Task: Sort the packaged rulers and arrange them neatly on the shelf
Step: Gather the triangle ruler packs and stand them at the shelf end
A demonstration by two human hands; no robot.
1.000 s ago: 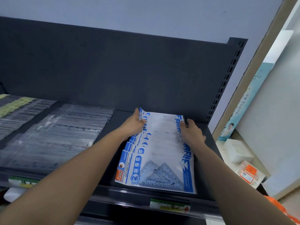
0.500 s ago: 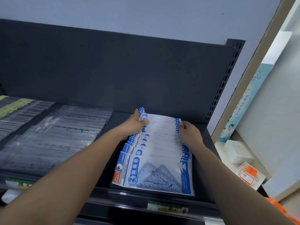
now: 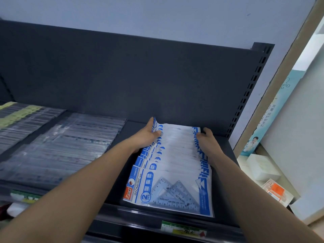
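Packets of set squares (image 3: 170,165) lie fanned in an overlapping row on the right part of the dark shelf (image 3: 226,151), running from its front lip back to the rear panel. The left hand (image 3: 145,137) grips the row's far left edge, thumb on top; the right hand (image 3: 206,141) curls its fingers over the far right edge. Clear ruler packs (image 3: 61,146) lie further left on the same shelf, apart from the row. A green price label (image 3: 184,230) sits on the front rail below
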